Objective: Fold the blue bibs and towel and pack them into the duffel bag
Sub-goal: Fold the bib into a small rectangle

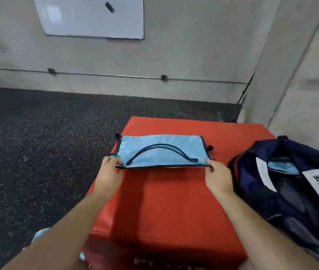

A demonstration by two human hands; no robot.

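Observation:
A light-blue bib (160, 151) with dark trim lies folded into a flat rectangle on the red padded box (164, 201). My left hand (109, 170) pinches its near left corner, and my right hand (216, 174) pinches its near right corner. The near edge is lifted slightly off the box. To the right stands the navy duffel bag (291, 182), unzipped, with a piece of light-blue fabric (283, 167) showing inside its opening.
The red box stands on dark speckled rubber flooring (38, 143). Concrete walls close off the back and right, and a whiteboard (92, 16) hangs on the back wall. More light-blue fabric (40, 233) shows at the lower left beside my arm.

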